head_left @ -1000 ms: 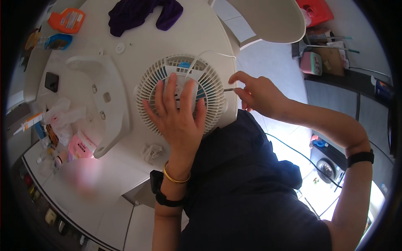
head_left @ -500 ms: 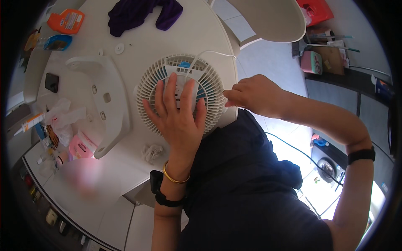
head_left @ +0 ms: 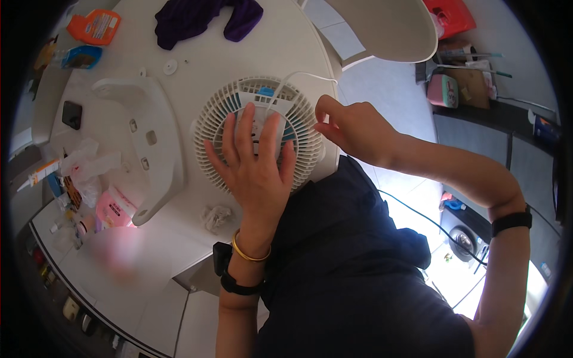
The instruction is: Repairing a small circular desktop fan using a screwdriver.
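Observation:
The round white fan head [head_left: 206, 110] lies on the table with its slatted grille up and blue blades showing between the slats. My left hand [head_left: 256, 155] rests flat on its middle with fingers spread, covering part of the central housing. At the grille's right edge is my right hand [head_left: 358, 128], index finger and thumb bent toward each other. Whatever is between those fingertips, if anything, is too small to make out. A white cord [head_left: 301, 74] runs from the housing to the table edge. Left of the fan lies a curved white fan stand [head_left: 161, 134] with slots.
The white table [head_left: 280, 36] holds a purple cloth [head_left: 206, 21], small white disc [head_left: 170, 67], orange bottle [head_left: 94, 27], blue bottle [head_left: 82, 57], dark phone [head_left: 72, 114], crumpled tissue [head_left: 216, 219], plastic bag [head_left: 89, 167] and pink pouch [head_left: 114, 209]. A chair [head_left: 382, 27] stands at the far right.
My right hand has shifted slightly up along the grille's right edge, its index finger now more raised and bowed away from the thumb. My left hand stays on the fan.

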Demonstrator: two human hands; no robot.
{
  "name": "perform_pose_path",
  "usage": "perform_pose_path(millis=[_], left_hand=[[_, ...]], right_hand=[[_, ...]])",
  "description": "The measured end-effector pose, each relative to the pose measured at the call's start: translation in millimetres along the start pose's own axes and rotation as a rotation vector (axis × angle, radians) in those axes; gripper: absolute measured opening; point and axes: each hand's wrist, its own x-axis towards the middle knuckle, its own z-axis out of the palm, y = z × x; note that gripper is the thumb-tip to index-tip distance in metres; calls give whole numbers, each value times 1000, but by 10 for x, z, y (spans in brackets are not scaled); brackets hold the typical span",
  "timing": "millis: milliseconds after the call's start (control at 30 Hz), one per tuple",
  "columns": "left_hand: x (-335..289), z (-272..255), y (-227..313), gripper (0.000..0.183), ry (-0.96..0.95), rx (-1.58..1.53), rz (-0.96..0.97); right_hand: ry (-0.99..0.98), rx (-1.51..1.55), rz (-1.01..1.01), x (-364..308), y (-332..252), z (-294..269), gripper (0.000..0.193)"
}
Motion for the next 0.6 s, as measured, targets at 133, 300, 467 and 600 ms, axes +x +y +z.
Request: perform_pose_path(millis=[133,300,467,600], left_hand=[[0,3,1,38,0,-3,-2],[-6,15,-5,38,7,4,-1],[-5,12,-1,37,7,15,-4],[2,11,-5,37,6,8,6]], right_hand=[[14,212,127,-5,-6,-19,16],[-38,687,424,-47,-31,-18,20],[56,974,597,-91,-88,37,17],[-31,371,243,-145,23,23,20]])
